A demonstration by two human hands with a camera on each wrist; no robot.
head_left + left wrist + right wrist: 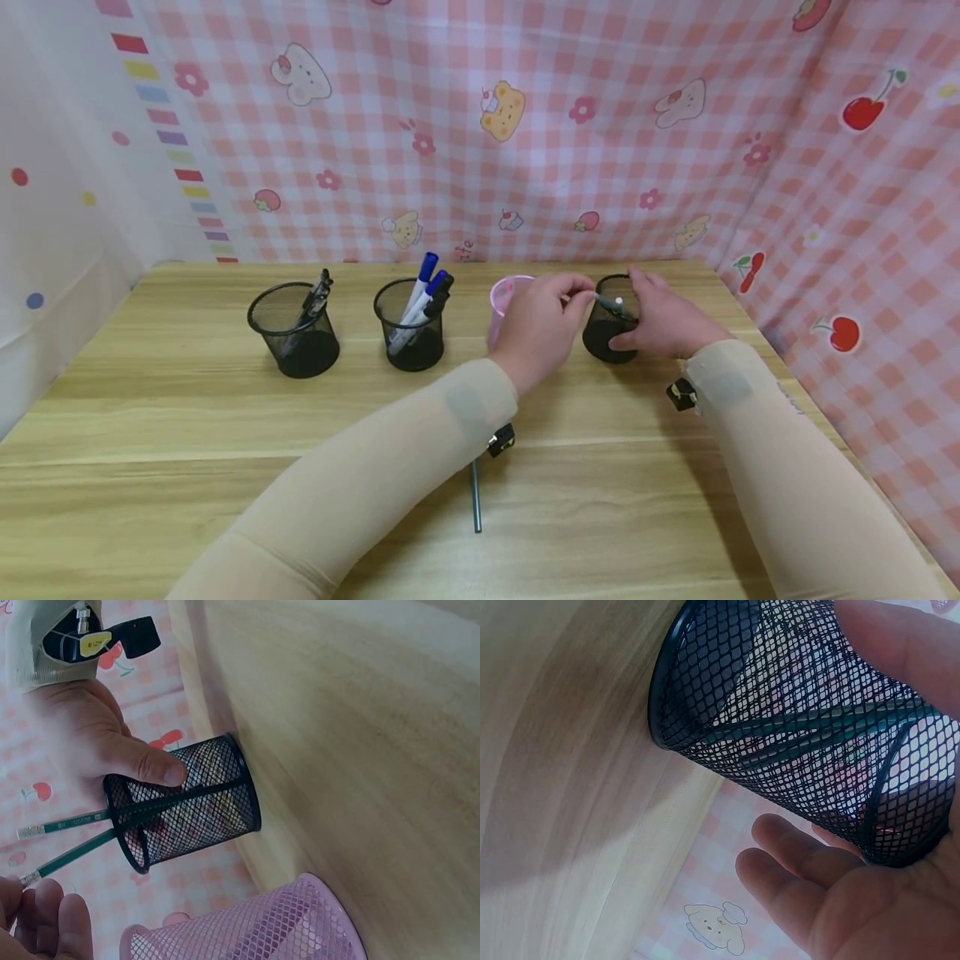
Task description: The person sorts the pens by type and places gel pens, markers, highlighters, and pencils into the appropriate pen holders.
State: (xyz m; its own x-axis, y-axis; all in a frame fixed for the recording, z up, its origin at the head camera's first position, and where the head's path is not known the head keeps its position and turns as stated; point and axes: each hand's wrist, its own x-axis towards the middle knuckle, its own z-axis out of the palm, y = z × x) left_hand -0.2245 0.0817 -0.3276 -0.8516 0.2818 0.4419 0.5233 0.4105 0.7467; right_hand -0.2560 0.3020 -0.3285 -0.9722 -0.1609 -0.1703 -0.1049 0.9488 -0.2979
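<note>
My right hand [667, 317] grips the rightmost black mesh pen cup [600, 337], its thumb on the near side and fingers around the rim. Two green pencils stand inside it; in the left wrist view, one pencil [71, 823] leans free against the rim. My left hand [543, 325] pinches the eraser end of the other pencil [79, 853], whose lower length lies within the cup. Through the mesh in the right wrist view, both pencils reach down near the cup's base. The pink mesh cup [496, 321] stands just left, partly hidden behind my left hand.
Further left stand a black mesh cup [415, 354] of blue and black markers and another black cup [309, 357] with black pens. A dark pencil [476, 500] lies on the wooden table [187, 467], partly under my left forearm. Patterned curtains [450, 167] border the back and right.
</note>
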